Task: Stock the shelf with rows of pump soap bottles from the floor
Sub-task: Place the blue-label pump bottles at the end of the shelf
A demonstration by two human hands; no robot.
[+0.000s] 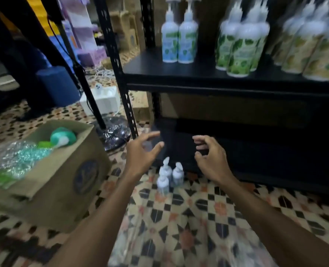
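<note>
Pump soap bottles (169, 176), three and blurred, stand together on the patterned tile floor (198, 218) at centre frame, just in front of the black shelf (150, 69). Above them hover the left hand (142, 154) and right hand (211, 158) — fingers (150, 136) spread, loosely curved, holding nothing. At upper right the shelf carries rows: blue-labelled bottles (179, 37), green-labelled bottles (240, 47), yellowish bottles (312, 51). At lower left a cardboard box (59, 176) holding bubble wrap (15, 158) sits on the floor.
</note>
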